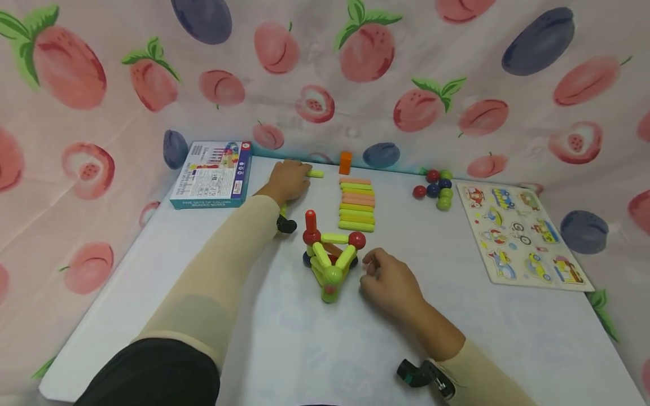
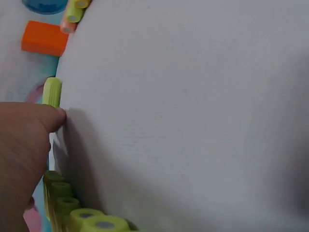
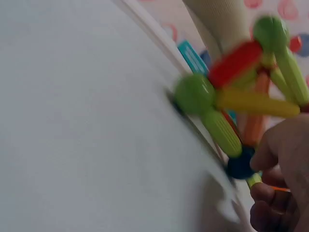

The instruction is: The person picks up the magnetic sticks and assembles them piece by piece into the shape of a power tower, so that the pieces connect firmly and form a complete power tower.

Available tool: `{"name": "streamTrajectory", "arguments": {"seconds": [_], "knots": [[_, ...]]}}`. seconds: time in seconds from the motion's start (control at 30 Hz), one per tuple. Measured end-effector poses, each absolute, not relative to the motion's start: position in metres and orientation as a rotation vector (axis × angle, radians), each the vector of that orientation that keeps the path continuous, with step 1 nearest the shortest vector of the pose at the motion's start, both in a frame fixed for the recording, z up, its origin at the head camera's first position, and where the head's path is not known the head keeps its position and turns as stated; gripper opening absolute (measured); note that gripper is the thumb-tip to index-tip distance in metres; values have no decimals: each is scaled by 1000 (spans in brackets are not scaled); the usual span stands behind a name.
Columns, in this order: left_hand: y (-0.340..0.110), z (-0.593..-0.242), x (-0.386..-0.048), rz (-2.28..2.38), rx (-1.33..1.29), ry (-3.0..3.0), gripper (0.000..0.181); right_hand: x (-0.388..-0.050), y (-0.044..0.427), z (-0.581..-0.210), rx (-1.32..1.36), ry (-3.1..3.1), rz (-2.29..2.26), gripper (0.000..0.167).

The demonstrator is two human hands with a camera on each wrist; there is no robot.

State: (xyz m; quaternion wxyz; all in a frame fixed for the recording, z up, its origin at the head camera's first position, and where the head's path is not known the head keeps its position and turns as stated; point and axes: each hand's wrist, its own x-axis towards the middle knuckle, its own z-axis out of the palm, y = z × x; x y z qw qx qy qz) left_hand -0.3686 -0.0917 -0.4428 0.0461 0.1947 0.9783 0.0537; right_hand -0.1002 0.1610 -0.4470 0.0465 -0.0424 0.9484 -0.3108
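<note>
At the back of the table, my left hand (image 1: 288,179) pinches a yellow-green magnetic rod (image 1: 316,173); in the left wrist view the rod (image 2: 52,92) sticks out past the thumb. More yellow-green rods (image 2: 99,222) lie beneath that wrist. A frame of rods joined by balls (image 1: 332,274) stands at the middle front, with a red rod (image 1: 310,220) upright on one red ball. Beside its right side is my right hand (image 1: 393,285), fingers loosely curled with nothing in them. In the right wrist view its fingertips are close to a blue ball (image 3: 240,164); I cannot tell if they touch.
A row of yellow-green and orange rods (image 1: 357,206) lies behind the frame, with an orange block (image 1: 345,163) at the back edge. Loose balls (image 1: 433,190) and a picture puzzle board (image 1: 523,234) are on the right. A boxed set (image 1: 213,175) lies back left.
</note>
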Motion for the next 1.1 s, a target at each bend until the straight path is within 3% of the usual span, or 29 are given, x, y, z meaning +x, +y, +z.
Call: {"name": "streamTrajectory", "arguments": {"seconds": [0.07,0.2,0.27,0.43,0.57,0.7,0.9,1.1], "knots": [[-86,-444,-374,87,624,3015,50,-84,151,-446,-135,2903,-896,22],[-80,-444,-377,-22,652,3065,37,-66,126,-447,-215,2926,-710,53],[-77,-443,-375,-34,662,3069,31,-65,117,-448,-218,2957,-666,58],[-78,-436,-363,255,632,3033,29,-76,112,-450,-146,3004,-739,46],[-80,-421,-341,912,599,2880,27,-81,121,-451,-132,2968,-818,35],[-78,-394,-301,1443,786,2439,20,-82,137,-451,-197,2920,-867,24],[-78,-374,-248,1470,1103,2073,16,-82,163,-449,-385,2917,-834,28],[-81,-381,-231,1400,1192,2130,16,-84,171,-452,-500,2927,-795,30]]}}
